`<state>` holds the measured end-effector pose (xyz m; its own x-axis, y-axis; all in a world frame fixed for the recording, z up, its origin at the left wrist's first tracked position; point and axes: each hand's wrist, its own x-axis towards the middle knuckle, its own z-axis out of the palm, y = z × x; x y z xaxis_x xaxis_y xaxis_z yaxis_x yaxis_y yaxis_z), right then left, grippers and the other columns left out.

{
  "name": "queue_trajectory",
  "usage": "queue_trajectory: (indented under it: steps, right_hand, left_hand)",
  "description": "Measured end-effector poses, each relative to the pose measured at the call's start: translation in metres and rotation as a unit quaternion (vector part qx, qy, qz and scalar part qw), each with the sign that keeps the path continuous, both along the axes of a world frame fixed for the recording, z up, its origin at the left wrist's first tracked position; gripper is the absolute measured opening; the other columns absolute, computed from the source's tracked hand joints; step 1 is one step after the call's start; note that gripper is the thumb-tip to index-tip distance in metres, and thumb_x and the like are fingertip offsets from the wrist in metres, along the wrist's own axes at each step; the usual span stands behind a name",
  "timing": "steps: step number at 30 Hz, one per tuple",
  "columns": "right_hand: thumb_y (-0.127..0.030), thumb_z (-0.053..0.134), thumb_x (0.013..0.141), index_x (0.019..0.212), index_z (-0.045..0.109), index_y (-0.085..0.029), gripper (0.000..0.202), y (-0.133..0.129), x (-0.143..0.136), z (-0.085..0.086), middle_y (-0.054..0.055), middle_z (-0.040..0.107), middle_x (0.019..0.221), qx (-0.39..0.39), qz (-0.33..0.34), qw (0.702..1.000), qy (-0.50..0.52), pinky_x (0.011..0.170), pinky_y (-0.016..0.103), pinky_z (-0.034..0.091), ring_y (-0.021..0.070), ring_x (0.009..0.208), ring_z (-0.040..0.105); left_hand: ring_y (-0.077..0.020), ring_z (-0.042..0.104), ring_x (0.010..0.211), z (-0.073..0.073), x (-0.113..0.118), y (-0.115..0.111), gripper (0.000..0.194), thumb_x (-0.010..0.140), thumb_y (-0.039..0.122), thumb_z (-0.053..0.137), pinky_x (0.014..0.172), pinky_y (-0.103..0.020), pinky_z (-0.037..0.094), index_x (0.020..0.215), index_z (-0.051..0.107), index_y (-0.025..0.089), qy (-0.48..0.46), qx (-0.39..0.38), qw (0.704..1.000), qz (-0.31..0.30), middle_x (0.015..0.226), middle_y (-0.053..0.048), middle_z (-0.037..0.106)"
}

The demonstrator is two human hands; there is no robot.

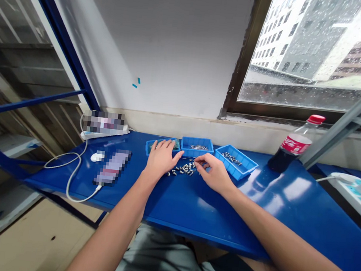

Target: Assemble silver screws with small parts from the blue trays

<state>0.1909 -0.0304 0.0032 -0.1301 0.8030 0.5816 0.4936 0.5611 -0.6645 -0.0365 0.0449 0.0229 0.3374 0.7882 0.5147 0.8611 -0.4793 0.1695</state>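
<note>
A loose pile of small metal screws [186, 168] lies on the blue table [172, 208] between my hands. My left hand [162, 157] is open, palm down with fingers stretched out, at the pile's left side and partly over the left blue tray [149, 148]. Fingers of my right hand [211, 169] are pinched together at the pile's right edge; what they hold, if anything, is too small to name. Behind the pile stands the middle blue tray [197, 141], with thin metal pieces inside. Beyond my right hand, the right blue tray [244, 171] holds several screws.
A cola bottle [292, 146] stands at the right by the window. To the left lie a phone [113, 167] with a white cable [70, 179], a small white object [97, 156] and a power strip [109, 131]. A metal frame post [343, 110] rises at the right.
</note>
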Motion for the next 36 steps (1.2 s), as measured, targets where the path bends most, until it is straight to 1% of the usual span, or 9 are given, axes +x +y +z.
queue_trajectory:
  steps: [3, 7, 12, 20, 22, 25, 29, 33, 36]
  right_hand:
    - [-0.027, 0.062, 0.098, 0.102, 0.071, -0.022, 0.012, 0.0, 0.0, 0.0, 0.006, 0.072, 0.094, 0.005, -0.002, 1.0, -0.006, 0.076, 0.036, 0.058, 0.0199, 0.084, 0.069]
    - [-0.027, 0.062, 0.097, 0.102, 0.071, -0.022, 0.012, 0.0, 0.0, -0.002, 0.005, 0.072, 0.094, 0.003, -0.003, 1.0, -0.008, 0.076, 0.036, 0.059, 0.02, 0.083, 0.069]
    - [-0.027, 0.062, 0.097, 0.102, 0.072, -0.022, 0.011, 0.0, 0.001, -0.002, 0.005, 0.072, 0.094, 0.003, -0.003, 1.0, -0.009, 0.076, 0.036, 0.059, 0.0203, 0.084, 0.069]
    - [-0.028, 0.062, 0.099, 0.106, 0.072, -0.023, 0.012, 0.0, 0.001, -0.005, 0.006, 0.072, 0.099, 0.004, 0.009, 0.999, -0.043, 0.079, 0.038, 0.06, 0.0218, 0.088, 0.069]
    - [-0.029, 0.066, 0.098, 0.11, 0.074, -0.025, 0.015, -0.001, 0.002, -0.004, 0.008, 0.072, 0.106, 0.024, 0.018, 0.996, -0.087, 0.089, 0.044, 0.059, 0.026, 0.1, 0.067]
    - [-0.029, 0.071, 0.096, 0.113, 0.077, -0.027, 0.018, -0.001, 0.003, -0.004, 0.009, 0.072, 0.12, 0.063, 0.052, 0.983, -0.164, 0.103, 0.053, 0.054, 0.031, 0.117, 0.06]
    - [-0.022, 0.067, 0.098, 0.11, 0.079, -0.028, 0.018, 0.003, 0.003, -0.005, 0.007, 0.073, 0.12, 0.075, 0.084, 0.971, -0.212, 0.101, 0.051, 0.055, 0.0294, 0.113, 0.061]
    - [-0.015, 0.06, 0.099, 0.109, 0.078, -0.026, 0.023, 0.006, 0.002, -0.005, 0.009, 0.073, 0.118, 0.088, 0.082, 0.964, -0.237, 0.098, 0.049, 0.056, 0.0279, 0.109, 0.063]
    - [-0.012, 0.058, 0.098, 0.105, 0.076, -0.023, 0.022, 0.006, 0.0, -0.004, 0.01, 0.073, 0.114, 0.098, 0.074, 0.959, -0.257, 0.096, 0.047, 0.056, 0.0274, 0.104, 0.063]
  left_hand:
    - [-0.0426, 0.049, 0.143, -0.006, 0.0, -0.001, 0.061, 0.097, 0.063, 0.056, 0.125, -0.07, 0.017, 0.145, 0.063, 0.026, 0.0, 0.008, 1.0, -0.005, 0.146, -0.016, 0.064]
    - [-0.0485, 0.031, 0.153, -0.012, -0.002, 0.0, 0.062, 0.092, 0.07, 0.059, 0.126, -0.074, 0.006, 0.137, 0.069, 0.027, -0.001, 0.029, 1.0, 0.002, 0.15, -0.015, 0.06]
    - [-0.0546, 0.027, 0.154, -0.014, -0.002, 0.002, 0.062, 0.086, 0.073, 0.065, 0.124, -0.073, 0.018, 0.124, 0.076, 0.025, -0.021, 0.024, 0.999, 0.02, 0.156, -0.015, 0.054]
    - [-0.048, 0.056, 0.132, -0.013, -0.005, 0.002, 0.063, 0.088, 0.072, 0.064, 0.111, -0.066, 0.042, 0.129, 0.072, 0.025, 0.011, 0.006, 0.999, 0.031, 0.152, -0.018, 0.058]
    - [-0.0473, 0.056, 0.131, -0.014, -0.004, 0.001, 0.061, 0.088, 0.071, 0.065, 0.113, -0.067, 0.04, 0.128, 0.073, 0.026, 0.003, 0.018, 0.999, 0.031, 0.15, -0.018, 0.06]
    - [-0.0469, 0.046, 0.143, -0.015, -0.001, -0.002, 0.052, 0.09, 0.067, 0.065, 0.122, -0.07, 0.027, 0.124, 0.075, 0.028, -0.025, 0.049, 0.998, 0.028, 0.15, -0.015, 0.06]
    - [-0.0457, 0.032, 0.154, -0.012, 0.003, -0.007, 0.044, 0.098, 0.058, 0.058, 0.126, -0.073, 0.016, 0.125, 0.075, 0.028, -0.044, 0.064, 0.996, 0.033, 0.159, -0.011, 0.051]
    - [-0.0452, 0.025, 0.157, -0.003, 0.008, -0.012, 0.044, 0.1, 0.051, 0.057, 0.127, -0.074, 0.015, 0.134, 0.07, 0.026, -0.071, 0.072, 0.995, 0.024, 0.163, -0.012, 0.045]
    - [-0.0397, 0.027, 0.157, 0.001, 0.015, -0.017, 0.04, 0.102, 0.042, 0.055, 0.129, -0.065, 0.024, 0.135, 0.067, 0.022, -0.092, 0.076, 0.992, -0.036, 0.162, -0.014, 0.045]
